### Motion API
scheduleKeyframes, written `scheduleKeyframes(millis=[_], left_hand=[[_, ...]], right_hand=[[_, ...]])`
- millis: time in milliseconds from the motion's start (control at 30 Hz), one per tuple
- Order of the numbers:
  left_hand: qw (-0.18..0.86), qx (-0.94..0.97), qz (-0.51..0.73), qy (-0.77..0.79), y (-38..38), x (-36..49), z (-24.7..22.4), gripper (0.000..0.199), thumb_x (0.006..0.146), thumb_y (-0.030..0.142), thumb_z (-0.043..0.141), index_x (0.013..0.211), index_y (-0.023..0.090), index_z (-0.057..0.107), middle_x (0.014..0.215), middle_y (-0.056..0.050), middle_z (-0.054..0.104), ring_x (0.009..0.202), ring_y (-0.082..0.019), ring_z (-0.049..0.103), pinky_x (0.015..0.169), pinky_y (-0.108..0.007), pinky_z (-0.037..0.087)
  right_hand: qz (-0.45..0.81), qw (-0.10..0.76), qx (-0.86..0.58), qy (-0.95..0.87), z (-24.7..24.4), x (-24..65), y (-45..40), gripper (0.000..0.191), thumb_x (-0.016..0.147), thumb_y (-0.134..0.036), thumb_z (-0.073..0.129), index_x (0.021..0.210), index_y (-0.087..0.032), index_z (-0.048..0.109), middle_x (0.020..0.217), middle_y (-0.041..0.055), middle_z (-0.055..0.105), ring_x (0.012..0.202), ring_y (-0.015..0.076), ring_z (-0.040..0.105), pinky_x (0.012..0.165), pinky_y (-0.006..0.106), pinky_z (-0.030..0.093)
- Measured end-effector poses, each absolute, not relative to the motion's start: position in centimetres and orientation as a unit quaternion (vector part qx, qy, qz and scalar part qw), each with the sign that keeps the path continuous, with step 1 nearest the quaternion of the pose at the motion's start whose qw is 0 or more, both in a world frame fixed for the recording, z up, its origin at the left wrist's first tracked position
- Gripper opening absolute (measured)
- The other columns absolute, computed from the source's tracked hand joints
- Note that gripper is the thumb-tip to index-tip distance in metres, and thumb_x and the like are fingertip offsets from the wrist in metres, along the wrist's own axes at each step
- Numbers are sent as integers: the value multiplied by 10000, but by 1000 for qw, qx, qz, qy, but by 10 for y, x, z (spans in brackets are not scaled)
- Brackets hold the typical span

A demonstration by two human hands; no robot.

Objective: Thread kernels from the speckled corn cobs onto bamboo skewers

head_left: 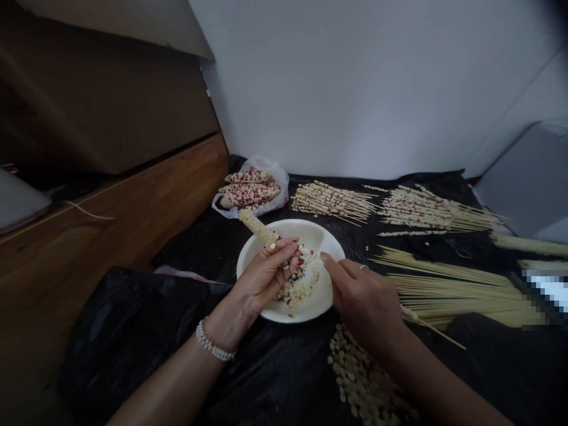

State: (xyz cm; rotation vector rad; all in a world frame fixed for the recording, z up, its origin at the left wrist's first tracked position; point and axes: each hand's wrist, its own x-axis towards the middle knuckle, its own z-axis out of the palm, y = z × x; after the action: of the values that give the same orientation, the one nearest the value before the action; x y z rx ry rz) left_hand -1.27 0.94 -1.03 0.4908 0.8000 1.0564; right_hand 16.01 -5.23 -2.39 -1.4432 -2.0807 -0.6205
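black sheeting point(275, 373) underneath; right hand point(366, 296) grips a skewer point(435, 329), left hand point(264, 272) curls near its tip, pinch unclear; a slip could prick it.

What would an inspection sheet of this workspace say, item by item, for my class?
Surface: black plastic sheet, wrinkled.
Work things: white bowl with loose kernels inside; corn cobs in a plastic bag; kernel-threaded skewers in two groups; bare sticks.
Clutter: loose pale pieces near the right hand.
Fingers: right hand holds a partly threaded stick; left hand is over the bowl beside another cob, grip unclear.
Cables: thin pale cord at left.
Surroundings: white wall behind, wooden board left.
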Motion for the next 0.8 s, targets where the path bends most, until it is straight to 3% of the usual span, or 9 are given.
scheduleKeyframes(millis=[400, 800], left_hand=[[697, 311, 506, 402, 6, -8, -6, 209, 695, 86, 772, 901, 94, 737, 698, -22, 693, 594, -52, 620, 608, -116, 523], [772, 184, 481, 373, 10, -12, -4, 164, 842, 28, 590, 957, 63, 702, 787, -55, 683, 686, -74, 656, 642, -129, 552]], right_hand=[[-251, 244, -531, -772, -20, 157, -56, 320, 850, -139, 563, 1153, -102, 659, 719, 14, 632, 570, 152, 550, 534, 302, 321], [-238, 242, -538, -771, -22, 162, -55, 322, 856, -142, 549, 1162, -123, 650, 742, 16, 653, 590, 139, 564, 545, 286, 331]])
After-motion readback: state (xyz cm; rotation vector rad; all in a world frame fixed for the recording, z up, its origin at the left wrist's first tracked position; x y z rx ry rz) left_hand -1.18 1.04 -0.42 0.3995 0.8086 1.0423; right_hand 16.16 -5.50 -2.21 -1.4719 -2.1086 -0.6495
